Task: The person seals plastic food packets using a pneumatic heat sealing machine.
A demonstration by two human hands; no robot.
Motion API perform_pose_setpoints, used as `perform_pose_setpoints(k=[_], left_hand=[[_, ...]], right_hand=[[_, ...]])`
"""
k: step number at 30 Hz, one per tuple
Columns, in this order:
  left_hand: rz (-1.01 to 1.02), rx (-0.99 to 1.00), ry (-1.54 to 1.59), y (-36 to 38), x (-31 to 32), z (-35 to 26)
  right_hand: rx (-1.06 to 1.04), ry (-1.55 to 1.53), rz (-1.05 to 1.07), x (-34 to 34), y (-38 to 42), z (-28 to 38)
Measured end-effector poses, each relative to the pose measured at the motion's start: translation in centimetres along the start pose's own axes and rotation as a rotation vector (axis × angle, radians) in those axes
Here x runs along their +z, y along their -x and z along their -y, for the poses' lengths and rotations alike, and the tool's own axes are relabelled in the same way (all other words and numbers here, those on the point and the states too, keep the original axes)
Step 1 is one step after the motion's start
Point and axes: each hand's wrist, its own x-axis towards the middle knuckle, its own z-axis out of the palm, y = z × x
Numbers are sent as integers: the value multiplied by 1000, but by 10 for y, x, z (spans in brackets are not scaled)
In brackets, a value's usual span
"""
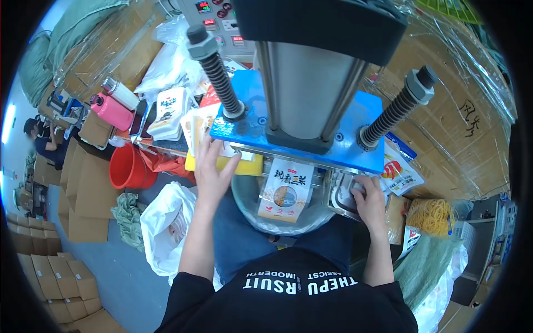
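My left hand (214, 169) is open, thumb apart from the fingers, and its fingertips lie over a pile of printed pouches (199, 126) left of the press. Beside its thumb sits a yellow block (244, 165). My right hand (371, 202) rests at a metal tray (343, 192) under the right edge of the blue press plate (250, 91), its fingers loosely bent and apart. Between the hands, a white pouch with a bowl picture (286, 191) hangs from below the plate, over a lined bin (247, 205) between my legs.
A large press cylinder (311, 89) and two spring posts (219, 72) rise ahead. Leftward are a stack of pouches (166, 114), a pink bottle (111, 110) and a red bucket (130, 166). Yellow rubber bands (432, 216) lie right. A person (50, 145) works far left.
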Motion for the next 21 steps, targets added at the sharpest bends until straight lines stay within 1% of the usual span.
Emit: perform_pose_setpoints(k=[2, 3, 5, 7, 8, 9, 10, 12, 13, 14, 15, 16, 17, 18, 19, 20, 21], left_hand=[[178, 144, -129, 27, 6, 36], [239, 250, -322, 41, 2, 29], [224, 185, -129, 58, 0, 47], [214, 162, -117, 49, -1, 42], [213, 150, -100, 40, 1, 42], [133, 129, -65, 32, 5, 36], [125, 126, -61, 31, 3, 25], [119, -19, -39, 30, -3, -1], [130, -8, 12, 38, -4, -11], [148, 10, 96, 44, -4, -25], [165, 21, 179, 50, -5, -39], [217, 29, 195, 53, -7, -48], [221, 27, 200, 54, -10, -55], [288, 41, 235, 53, -13, -60], [353, 59, 267, 51, -16, -64], [351, 64, 266, 50, -20, -67], [450, 17, 340, 50, -24, -69]], right_hand=[[35, -200, -55, 2, 0, -11], [55, -238, -71, 2, 0, -12], [82, -280, -113, 7, 0, -18], [165, -374, -141, 5, 6, -12], [161, -363, -139, 3, 7, -8], [102, -474, -94, 2, 6, -5], [43, -587, -52, 0, 4, 1], [-38, -614, 61, -7, 5, 19], [-80, -626, 112, -9, 8, 28], [84, -771, 197, -10, 12, 44], [46, -721, 270, -13, 12, 51], [6, -672, 346, -16, 7, 57], [-93, -638, 362, -24, 0, 69], [-89, -638, 363, -27, -8, 77], [-260, -591, 359, -29, -17, 83], [-433, -540, 351, -30, -21, 87], [-437, -541, 346, -29, -21, 91]])
